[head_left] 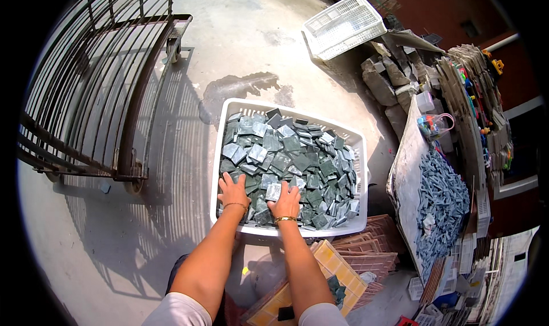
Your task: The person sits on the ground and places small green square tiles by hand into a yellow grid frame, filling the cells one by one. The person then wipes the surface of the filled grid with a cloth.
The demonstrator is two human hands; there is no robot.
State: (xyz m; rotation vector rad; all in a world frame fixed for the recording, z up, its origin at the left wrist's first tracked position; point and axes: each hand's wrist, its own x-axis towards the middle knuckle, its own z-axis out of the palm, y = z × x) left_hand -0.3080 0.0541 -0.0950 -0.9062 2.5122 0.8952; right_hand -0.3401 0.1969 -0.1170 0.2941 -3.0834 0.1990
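Grey-green square tiles [297, 160] lay heaped in a white plastic basket [224, 133], left hand [233, 190] spread flat on them, right hand [286, 200] just beside it pinching one pale tile [273, 192], a second white basket [343, 24] well beyond on concrete floor [251, 46].

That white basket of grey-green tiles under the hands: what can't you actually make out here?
- Head view: the lower layers and floor of the white basket are hidden by the heaped tiles.
- Left hand and right hand lie palm-down on the tiles, so whether either one grips a tile is hidden by the hands themselves.
- The basket's near wall is partly covered by the forearms.
- The small coloured bits in the clear tub are too small to identify.
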